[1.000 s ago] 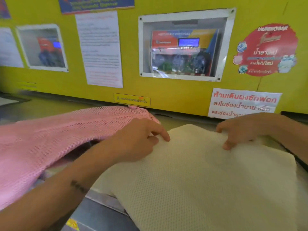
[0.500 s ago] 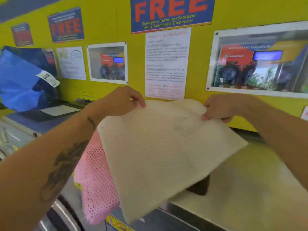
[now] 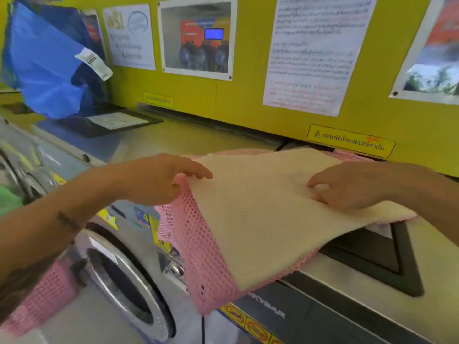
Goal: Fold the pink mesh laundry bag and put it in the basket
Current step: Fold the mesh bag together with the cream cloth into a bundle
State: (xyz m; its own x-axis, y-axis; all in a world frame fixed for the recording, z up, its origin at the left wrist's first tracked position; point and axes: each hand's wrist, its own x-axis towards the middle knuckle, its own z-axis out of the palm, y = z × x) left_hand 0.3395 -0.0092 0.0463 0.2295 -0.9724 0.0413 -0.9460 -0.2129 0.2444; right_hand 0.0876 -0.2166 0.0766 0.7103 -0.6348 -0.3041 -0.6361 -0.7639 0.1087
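Pink bag: my pink mesh laundry bag point(image 3: 198, 247) lay on the washer top point(image 3: 347, 281), under both my hands and under a cream mesh bag point(image 3: 260, 219); its free part hung down over the machine's front edge, below my left hand, and thin pink strips showed past the cream bag's far edge, beyond my fingertips.
Cream bag: it lay flat on top of the pink one, between my hands and beneath my right palm.
Left hand: my left hand point(image 3: 161, 180) was at the near left corner of the stack, fingers stretched out loosely over the cream edge, thumb low against the pink mesh; I could not tell whether it pinched the fabric or only touched it.
Right hand: my right hand point(image 3: 347, 187) rested on the cream bag, fingers spread and a little curled, pressing down, gripping nothing.
Gap between hands: well apart, with bare cream mesh between them.
Count of bags: one pink, one cream.
Count of hands: two, both bare.
Washer door: one round door point(image 3: 129, 281) sat below my left forearm.
Blue bag: one blue bag point(image 3: 47, 68) stood far beyond my left hand, against the yellow wall point(image 3: 248, 100).
Basket: none showed.
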